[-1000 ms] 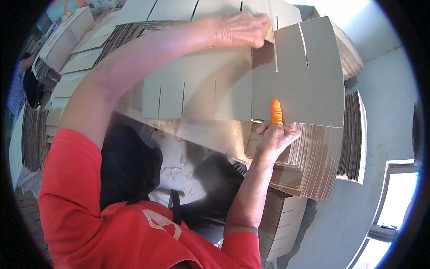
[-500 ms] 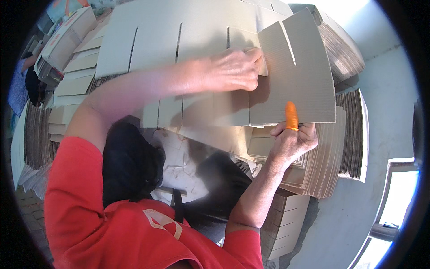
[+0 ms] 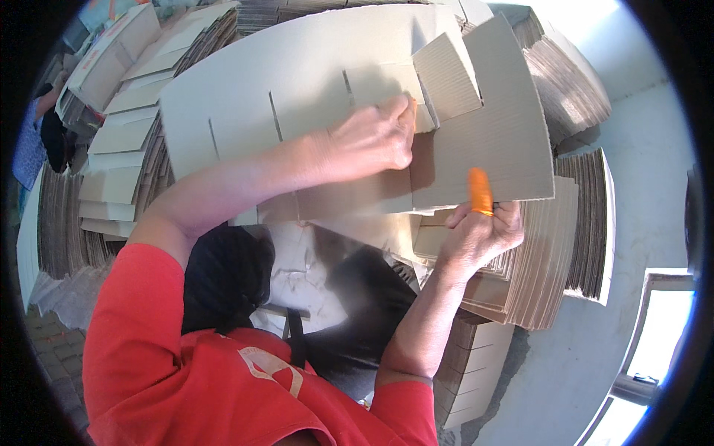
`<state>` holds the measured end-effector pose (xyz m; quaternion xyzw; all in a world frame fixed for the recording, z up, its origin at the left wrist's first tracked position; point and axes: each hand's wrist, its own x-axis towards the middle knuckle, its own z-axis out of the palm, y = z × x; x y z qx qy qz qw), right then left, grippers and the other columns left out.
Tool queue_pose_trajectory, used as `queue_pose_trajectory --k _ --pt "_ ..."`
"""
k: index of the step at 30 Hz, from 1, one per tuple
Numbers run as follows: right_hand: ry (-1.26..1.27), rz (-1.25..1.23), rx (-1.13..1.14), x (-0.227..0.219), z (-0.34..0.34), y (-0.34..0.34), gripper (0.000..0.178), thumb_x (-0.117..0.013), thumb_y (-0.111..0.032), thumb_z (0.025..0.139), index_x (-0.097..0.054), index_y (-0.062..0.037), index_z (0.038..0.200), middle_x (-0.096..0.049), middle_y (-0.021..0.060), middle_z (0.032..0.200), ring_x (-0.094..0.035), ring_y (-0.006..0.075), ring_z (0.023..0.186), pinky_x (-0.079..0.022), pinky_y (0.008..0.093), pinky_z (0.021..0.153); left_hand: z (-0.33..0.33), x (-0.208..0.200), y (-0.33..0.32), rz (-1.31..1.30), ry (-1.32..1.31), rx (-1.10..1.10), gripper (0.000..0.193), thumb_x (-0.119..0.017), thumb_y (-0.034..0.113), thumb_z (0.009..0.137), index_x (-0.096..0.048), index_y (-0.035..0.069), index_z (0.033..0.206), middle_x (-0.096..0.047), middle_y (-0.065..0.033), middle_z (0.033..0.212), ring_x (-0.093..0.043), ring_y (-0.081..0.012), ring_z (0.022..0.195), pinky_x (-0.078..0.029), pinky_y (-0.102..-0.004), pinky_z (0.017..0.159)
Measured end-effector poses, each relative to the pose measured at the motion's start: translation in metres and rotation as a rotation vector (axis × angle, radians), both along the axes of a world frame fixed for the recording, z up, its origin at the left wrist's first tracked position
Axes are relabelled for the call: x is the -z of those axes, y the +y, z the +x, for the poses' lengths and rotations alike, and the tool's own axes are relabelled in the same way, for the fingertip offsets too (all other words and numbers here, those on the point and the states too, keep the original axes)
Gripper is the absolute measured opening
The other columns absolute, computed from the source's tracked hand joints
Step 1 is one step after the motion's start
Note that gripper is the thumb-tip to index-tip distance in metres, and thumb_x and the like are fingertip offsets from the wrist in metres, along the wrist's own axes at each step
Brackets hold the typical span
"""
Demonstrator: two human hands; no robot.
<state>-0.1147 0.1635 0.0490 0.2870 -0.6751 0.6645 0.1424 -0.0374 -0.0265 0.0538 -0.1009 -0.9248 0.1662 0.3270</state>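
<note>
A large slotted cardboard sheet (image 3: pixel 238 67) spans the middle of the view, with a crease near its right end and a broad right panel (image 3: pixel 513 126) beyond it. My left hand (image 3: pixel 372 137) is closed in a pinch on the cardboard by that crease, beside a small bent flap (image 3: pixel 446 78). At the panel's lower edge, my right hand (image 3: pixel 487 230) grips the cardboard, one digit in an orange finger cot (image 3: pixel 480 192) lying on its face. A bit of orange also shows at my left fingertips, which are mostly hidden.
Cardboard stacks stand at the right (image 3: pixel 587 223) and upper right (image 3: pixel 569 82). Overlapping cardboard pieces (image 3: pixel 111 182) line the left, near a white box (image 3: pixel 111 56). Another person's patterned sleeve (image 3: pixel 28 149) shows at the far left. A slotted stack (image 3: pixel 472 372) sits low by the wall.
My left hand has shifted slightly left and down. The slotted part of the sheet has moved with it, and a flap now stands bent beside the right panel's slot. My right hand has barely moved.
</note>
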Motion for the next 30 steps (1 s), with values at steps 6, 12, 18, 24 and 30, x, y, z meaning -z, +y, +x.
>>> queue_pose_trajectory --k 6,12,18,24,30 --pt "-0.113 -0.052 -0.109 -0.007 0.005 -0.006 0.033 -0.044 0.017 0.079 -0.067 0.0051 0.101 -0.066 0.0079 0.074 -0.051 0.0061 0.044 -0.041 0.0215 0.035 0.009 0.001 0.006 -0.071 0.074 0.121 0.028 -0.067 0.006 0.063 -0.069 -0.013 0.084 -0.061 -0.0284 0.105 -0.054 -0.0252 0.092 -0.058 -0.0266 0.05" --pt "0.028 0.109 0.116 0.003 0.003 -0.014 0.029 -0.055 0.013 0.08 -0.068 0.0042 0.105 -0.067 0.005 0.075 -0.056 0.0054 0.062 -0.047 0.0212 0.052 0.031 0.009 0.039 -0.063 -0.132 0.261 0.039 -0.064 0.029 0.07 -0.067 -0.007 0.083 -0.064 -0.0147 0.088 -0.054 -0.0219 0.089 -0.05 -0.03 0.05" --pt "-0.074 0.057 0.116 0.009 -0.005 -0.01 0.021 -0.063 0.008 0.086 -0.069 0.002 0.106 -0.068 0.0029 0.078 -0.054 0.0041 0.065 -0.046 0.0204 0.057 -0.021 -0.039 -0.023 0.441 0.191 0.309 0.07 -0.072 0.055 0.076 -0.06 -0.004 0.11 -0.064 -0.0134 0.102 -0.058 -0.0251 0.081 -0.053 -0.0377 0.066" --pt "-0.17 -0.026 0.051 0.008 -0.002 -0.016 0.024 -0.061 0.009 0.085 -0.07 0.0008 0.107 -0.066 -0.0001 0.075 -0.052 0.002 0.061 -0.041 0.0182 0.051 -0.119 -0.078 -0.134 0.201 0.226 -0.234 0.04 -0.058 0.02 0.089 -0.052 -0.009 0.116 -0.049 -0.0231 0.121 -0.046 -0.0358 0.118 -0.036 -0.0496 0.105" --pt "-0.196 -0.029 0.03 0.004 0.002 -0.016 0.021 -0.062 0.009 0.085 -0.07 0.0008 0.102 -0.063 -0.0014 0.07 -0.047 0.0007 0.056 -0.037 0.0175 0.045 -0.15 -0.051 -0.169 -0.026 0.417 0.06 0.022 -0.058 0.016 0.085 -0.061 -0.002 0.097 -0.056 -0.018 0.109 -0.051 -0.0325 0.105 -0.044 -0.0472 0.095"
